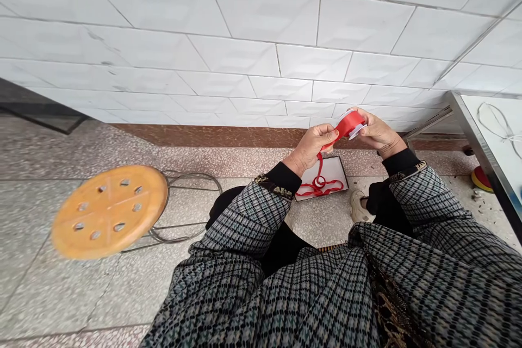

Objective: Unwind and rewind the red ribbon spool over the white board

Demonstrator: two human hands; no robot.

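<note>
Hands both grasping, neither released: a red ribbon spool with white plastic flanges (349,124) sits between them, held up over the floor w/ the tile wall behind. L hand (312,147) pinches the spool's near edge; R hand (379,133) wraps the far side, fingers around the rim. A loose red ribbon strand (319,166) drops from the spool just past L hand to red ribbon loops (319,185) lying on a flat white box w/ a dark rim (322,176), on the floor below the hands. Person's beige shoe (358,206) is just right of the box; checked grey-and-black sleeves (244,223) run up both arms. To the left, well apart, a round orange wooden stool top w/ oval holes (109,212) on bent wire legs (183,179). To the right, a white surface w/ a metal edge (485,141) carries a thin white cord (495,122); a red-and-yellow object (482,179) sits on the floor near its leg. White tiled wall (261,38), brown skirting strip (204,135), speckled terrazzo floor (69,293).
</note>
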